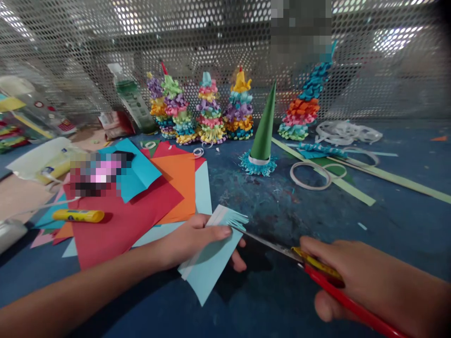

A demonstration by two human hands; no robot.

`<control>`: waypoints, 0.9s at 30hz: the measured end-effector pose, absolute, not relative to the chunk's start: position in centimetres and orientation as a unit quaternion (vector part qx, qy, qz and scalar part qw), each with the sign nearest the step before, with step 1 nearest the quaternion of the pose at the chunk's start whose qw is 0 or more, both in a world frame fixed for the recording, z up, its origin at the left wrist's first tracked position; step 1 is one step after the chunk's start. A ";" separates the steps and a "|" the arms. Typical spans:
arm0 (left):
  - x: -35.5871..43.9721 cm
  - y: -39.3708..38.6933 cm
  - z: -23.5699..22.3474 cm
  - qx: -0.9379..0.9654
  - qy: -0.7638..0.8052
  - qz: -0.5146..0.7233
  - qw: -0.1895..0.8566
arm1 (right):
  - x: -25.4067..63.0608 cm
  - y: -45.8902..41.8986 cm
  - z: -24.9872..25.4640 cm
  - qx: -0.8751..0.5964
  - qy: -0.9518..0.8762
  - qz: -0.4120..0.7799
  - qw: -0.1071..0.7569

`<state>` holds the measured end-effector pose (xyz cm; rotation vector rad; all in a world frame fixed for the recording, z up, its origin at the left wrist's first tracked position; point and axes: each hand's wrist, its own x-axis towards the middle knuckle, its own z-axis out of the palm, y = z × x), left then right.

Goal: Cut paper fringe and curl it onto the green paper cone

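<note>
A light blue paper strip (211,267) is pinched in my left hand (202,237), thumb on top and fingers beneath. Its far end is cut into a fringe, and a pale band runs along its left edge. My right hand (355,272) grips scissors (282,246) with red and yellow handles. The blades meet the strip's right edge close to my left thumb, just below the fringe. Beyond my hands a green paper cone (264,129) stands upright, with a curly blue fringe (259,165) round its base.
Behind stand several cones covered in coloured paper curls (211,110). Coloured sheets (130,220) and a yellow glue stick (78,216) lie at left. Tape rings (310,188) and green strips (362,195) lie at right. A bottle (132,101) leans on the perforated metal panel (218,42).
</note>
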<state>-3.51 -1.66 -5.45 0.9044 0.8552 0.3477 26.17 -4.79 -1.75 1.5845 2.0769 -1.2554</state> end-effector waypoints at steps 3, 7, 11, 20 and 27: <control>-3.7 -1.7 -5.4 0.447 0.417 0.151 0.777 | 26.2 -4.9 -1.5 0.543 0.725 -0.402 0.132; -3.4 -2.1 -4.9 0.442 0.423 0.174 0.772 | 26.0 -4.9 -1.0 0.552 0.735 -0.364 0.149; -3.0 -2.6 -4.7 0.444 0.423 0.198 0.765 | 25.7 -5.2 -0.6 0.556 0.738 -0.362 0.124; -3.4 -2.7 -4.6 0.471 0.379 0.166 0.779 | 25.4 -5.1 -0.4 0.558 0.739 -0.355 0.128; -3.4 -2.5 -4.6 0.494 0.384 0.146 0.767 | 25.5 -4.7 -0.8 0.563 0.739 -0.347 0.131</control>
